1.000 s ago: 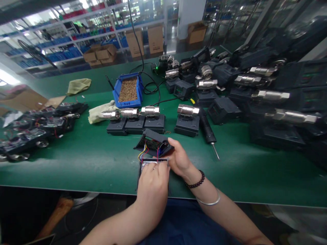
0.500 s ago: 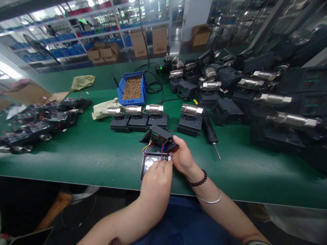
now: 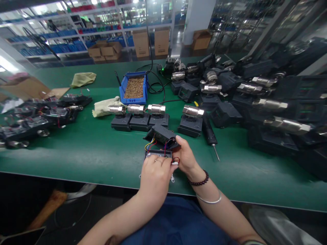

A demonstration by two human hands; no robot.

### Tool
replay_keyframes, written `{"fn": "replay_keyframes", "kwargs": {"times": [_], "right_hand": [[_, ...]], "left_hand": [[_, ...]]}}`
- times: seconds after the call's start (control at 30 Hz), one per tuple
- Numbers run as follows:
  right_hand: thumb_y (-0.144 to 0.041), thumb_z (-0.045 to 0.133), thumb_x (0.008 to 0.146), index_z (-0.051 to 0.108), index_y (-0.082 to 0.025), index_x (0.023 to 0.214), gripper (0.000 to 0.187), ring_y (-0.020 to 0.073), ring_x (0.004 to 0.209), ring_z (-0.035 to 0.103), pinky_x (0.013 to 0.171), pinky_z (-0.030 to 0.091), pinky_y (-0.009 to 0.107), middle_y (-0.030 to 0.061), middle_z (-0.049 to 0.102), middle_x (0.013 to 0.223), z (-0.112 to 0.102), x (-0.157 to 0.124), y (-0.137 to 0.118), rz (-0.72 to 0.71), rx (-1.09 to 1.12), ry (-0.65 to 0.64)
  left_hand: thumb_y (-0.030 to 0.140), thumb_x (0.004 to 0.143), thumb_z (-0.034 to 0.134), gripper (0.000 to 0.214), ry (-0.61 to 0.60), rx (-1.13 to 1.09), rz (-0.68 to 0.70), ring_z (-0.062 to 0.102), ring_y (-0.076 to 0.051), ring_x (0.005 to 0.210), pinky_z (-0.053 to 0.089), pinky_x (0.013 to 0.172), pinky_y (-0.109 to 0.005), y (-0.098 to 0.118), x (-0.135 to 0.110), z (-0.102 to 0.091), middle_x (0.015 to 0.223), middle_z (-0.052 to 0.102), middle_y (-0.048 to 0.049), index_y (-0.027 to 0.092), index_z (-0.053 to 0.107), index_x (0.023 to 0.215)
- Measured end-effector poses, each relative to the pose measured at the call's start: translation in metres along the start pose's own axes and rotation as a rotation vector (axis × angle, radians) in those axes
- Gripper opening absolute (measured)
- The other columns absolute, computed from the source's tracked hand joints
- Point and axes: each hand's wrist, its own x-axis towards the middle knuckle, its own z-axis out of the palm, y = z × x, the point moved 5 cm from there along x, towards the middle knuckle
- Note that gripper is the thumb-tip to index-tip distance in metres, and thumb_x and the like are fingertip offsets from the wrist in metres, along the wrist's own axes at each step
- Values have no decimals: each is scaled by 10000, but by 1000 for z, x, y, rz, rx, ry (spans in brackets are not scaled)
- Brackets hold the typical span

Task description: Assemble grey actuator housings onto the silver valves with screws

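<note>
In front of me a black plastic housing stands opened in two parts. My right hand (image 3: 187, 154) is closed on the raised cover (image 3: 162, 133), thumb on its right end. Yellow, white, red and blue wires (image 3: 151, 144) run from the cover down to the lower housing (image 3: 158, 153). My left hand (image 3: 155, 173) lies across the lower housing and hides most of its inside. Its thumb and forefinger pinch a small white connector (image 3: 174, 163) with a red and black lead, at the right edge of the housing.
Several black boxes with metal valves (image 3: 156, 109) stand in a row behind my hands. A power screwdriver (image 3: 211, 134) lies to the right. A blue bin (image 3: 146, 97) of small screws, cloth gloves (image 3: 107, 106), opened units (image 3: 38, 120) at left and piled units (image 3: 278, 136) at right surround the workspace.
My left hand has drawn the white connector outward to the right, and its lead now loops beside the housing. The cover tilts lower over the housing; the right hand keeps its hold.
</note>
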Motion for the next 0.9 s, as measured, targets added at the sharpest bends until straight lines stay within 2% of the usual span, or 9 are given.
{"fn": "replay_keyframes", "kwargs": {"times": [0.17, 0.23, 0.37, 0.53, 0.77, 0.9], "right_hand": [[-519, 682, 664, 731, -230, 830, 337, 224, 853, 678, 803, 542, 348, -4, 766, 865, 0, 1, -3, -89, -2, 27], [-514, 680, 674, 729, -226, 839, 335, 231, 887, 679, 851, 530, 362, 0, 767, 875, -1, 1, -4, -102, -8, 26], [-502, 677, 689, 730, -219, 843, 327, 241, 891, 680, 870, 523, 389, 12, 767, 887, -1, 1, -5, -114, -17, 14], [-472, 704, 674, 736, -238, 831, 284, 212, 938, 667, 930, 496, 344, -19, 765, 909, -1, 1, -6, -158, -8, 12], [-482, 693, 675, 733, -228, 805, 288, 240, 952, 662, 923, 498, 373, 1, 760, 869, -1, 0, -7, -167, -22, 2], [-481, 681, 694, 737, -223, 837, 300, 242, 949, 654, 902, 499, 378, 14, 757, 889, -1, -1, -9, -180, -37, -3]], "left_hand": [[205, 824, 704, 107, -20, -59, -44, 570, -216, 703, 446, 665, -346, -2, 3, 2, 720, 666, -19, 185, 647, 735], [197, 824, 692, 143, 2, -64, -85, 557, -217, 721, 427, 667, -342, -2, 4, -1, 741, 653, -29, 191, 638, 691], [174, 827, 660, 170, 46, 13, -152, 546, -229, 751, 398, 667, -346, -5, 5, -6, 765, 637, -54, 186, 628, 660], [150, 814, 661, 144, 67, 150, -186, 544, -254, 771, 397, 686, -366, -9, 5, -8, 769, 635, -74, 169, 627, 675], [100, 801, 681, 113, -103, 136, -19, 533, -234, 774, 397, 734, -342, 7, 1, -2, 789, 655, -47, 181, 651, 729], [128, 850, 641, 135, -1, 80, -75, 514, -221, 742, 367, 728, -341, 1, -4, 0, 731, 640, -28, 190, 659, 732]]}}
